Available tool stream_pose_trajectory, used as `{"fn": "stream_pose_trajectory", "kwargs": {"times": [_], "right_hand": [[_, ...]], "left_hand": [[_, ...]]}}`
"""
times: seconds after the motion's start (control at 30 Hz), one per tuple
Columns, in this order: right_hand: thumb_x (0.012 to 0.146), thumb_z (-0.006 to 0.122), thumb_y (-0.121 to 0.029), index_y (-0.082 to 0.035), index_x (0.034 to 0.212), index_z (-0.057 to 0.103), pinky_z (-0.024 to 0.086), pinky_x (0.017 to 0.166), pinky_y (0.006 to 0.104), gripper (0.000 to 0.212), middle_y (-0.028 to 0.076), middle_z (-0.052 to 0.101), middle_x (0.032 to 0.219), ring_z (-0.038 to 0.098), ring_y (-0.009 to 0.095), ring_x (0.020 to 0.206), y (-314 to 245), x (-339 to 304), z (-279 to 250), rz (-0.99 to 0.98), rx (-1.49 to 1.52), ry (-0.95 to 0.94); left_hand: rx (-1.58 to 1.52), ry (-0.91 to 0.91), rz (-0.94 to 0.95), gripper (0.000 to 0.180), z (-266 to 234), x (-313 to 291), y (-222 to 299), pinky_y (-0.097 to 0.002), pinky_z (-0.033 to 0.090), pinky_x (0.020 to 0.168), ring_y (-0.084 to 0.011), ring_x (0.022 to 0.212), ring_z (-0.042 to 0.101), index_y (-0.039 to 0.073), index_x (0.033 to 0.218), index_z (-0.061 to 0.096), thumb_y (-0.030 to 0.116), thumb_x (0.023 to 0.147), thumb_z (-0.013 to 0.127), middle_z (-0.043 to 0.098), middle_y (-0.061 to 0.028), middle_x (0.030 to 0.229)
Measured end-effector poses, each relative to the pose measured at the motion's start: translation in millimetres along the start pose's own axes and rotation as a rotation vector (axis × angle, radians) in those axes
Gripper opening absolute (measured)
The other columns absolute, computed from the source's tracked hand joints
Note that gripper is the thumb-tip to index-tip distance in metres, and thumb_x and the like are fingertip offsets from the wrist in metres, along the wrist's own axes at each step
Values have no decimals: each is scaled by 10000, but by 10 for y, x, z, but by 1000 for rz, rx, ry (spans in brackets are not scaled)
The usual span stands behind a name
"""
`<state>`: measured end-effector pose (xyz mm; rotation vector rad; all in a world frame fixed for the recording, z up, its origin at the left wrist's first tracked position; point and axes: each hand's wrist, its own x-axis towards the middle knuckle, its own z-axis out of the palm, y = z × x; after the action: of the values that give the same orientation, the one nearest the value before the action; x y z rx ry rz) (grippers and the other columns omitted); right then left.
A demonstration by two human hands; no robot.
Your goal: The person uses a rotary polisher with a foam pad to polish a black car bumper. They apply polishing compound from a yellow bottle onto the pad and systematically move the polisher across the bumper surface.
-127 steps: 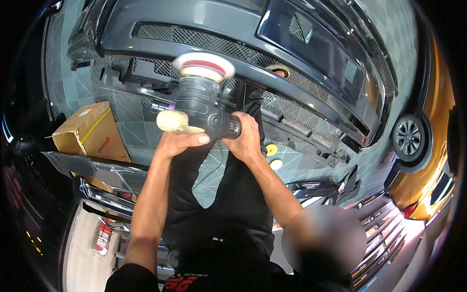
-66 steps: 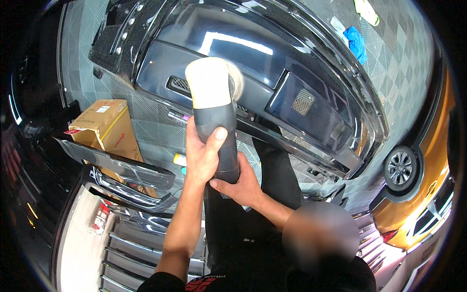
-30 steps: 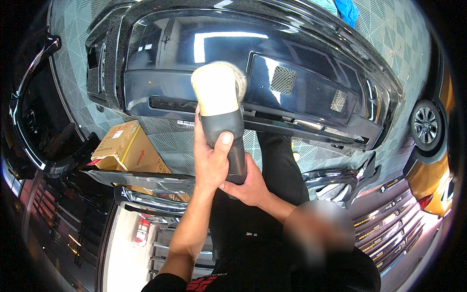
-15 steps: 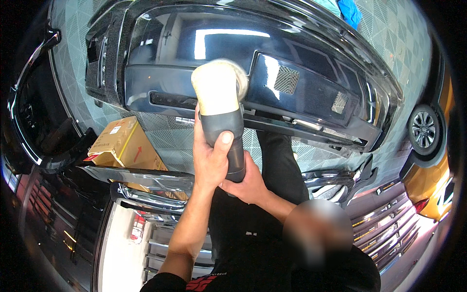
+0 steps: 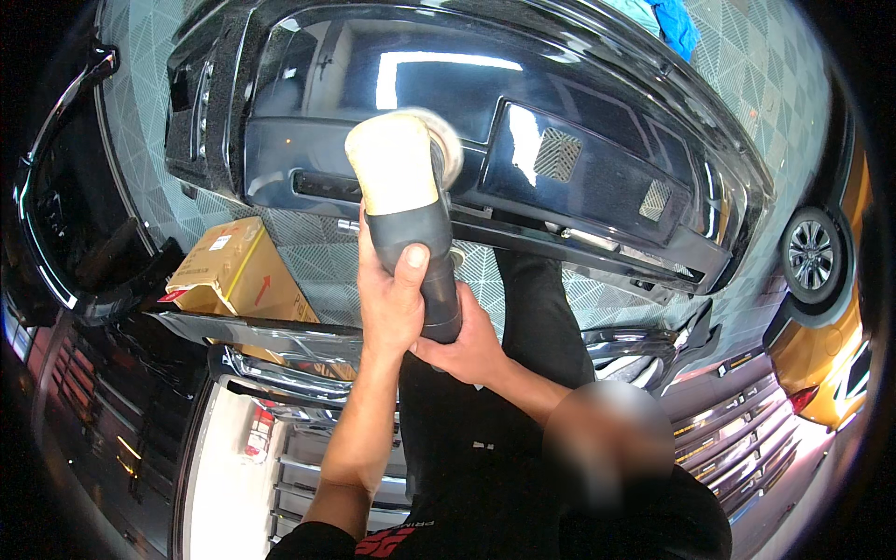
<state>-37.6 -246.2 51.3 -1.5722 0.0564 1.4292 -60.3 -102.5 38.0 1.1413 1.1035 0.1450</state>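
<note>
A car polisher (image 5: 411, 229) with a pale yellow head cover and black body is held in both of my hands. My left hand (image 5: 392, 294) wraps round its middle, thumb on top. Around the rear end of the body, my right hand (image 5: 471, 345) is closed. The round pale pad (image 5: 448, 149) shows at the right of the polisher's head, smeared as if spinning, against a glossy black car bumper (image 5: 336, 149). The head hides part of the pad and of the bumper's surface. Two mesh-patterned openings lie right of the pad.
An open cardboard box (image 5: 233, 266) stands on the patterned floor to the left, beside shiny dark trim pieces (image 5: 280, 341). A dark car (image 5: 75, 177) is at far left, an orange car (image 5: 807, 355) at right. Blue cloth (image 5: 674, 26) lies beyond the bumper.
Both hands have shifted the polisher slightly left along the bumper, its pad going with it. My grip looks the same.
</note>
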Motion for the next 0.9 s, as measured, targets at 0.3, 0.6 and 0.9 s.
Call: {"fn": "stream_pose_trajectory", "kwargs": {"times": [0.3, 0.6, 0.9], "right_hand": [[781, 927, -236, -10, 1389, 472, 513, 983, 372, 792, 113, 640, 1236, 639, 195, 1126, -103, 73, 59, 57, 46, -71], [769, 917, -224, 9, 1420, 441, 519, 983, 373, 839, 117, 639, 1251, 646, 215, 1138, -147, 202, 189, 85, -23, -111], [752, 925, -264, -5, 1430, 449, 522, 990, 372, 868, 151, 651, 1253, 666, 231, 1133, -284, 362, 252, 97, -119, -207]], "left_hand": [[-67, 46, -92, 900, -87, 12, 119, -334, 502, 975, -179, 1120, 595, -17, 1526, 421, 566, 930, 759, 609, -109, 1286], [-100, 150, -79, 693, -223, 37, 167, -299, 546, 779, -151, 904, 642, 13, 1383, 514, 539, 978, 714, 658, -92, 1093], [8, 243, -46, 731, -413, 68, 151, -358, 610, 723, -238, 822, 727, -18, 1324, 550, 652, 1034, 529, 710, -182, 1064]]}}
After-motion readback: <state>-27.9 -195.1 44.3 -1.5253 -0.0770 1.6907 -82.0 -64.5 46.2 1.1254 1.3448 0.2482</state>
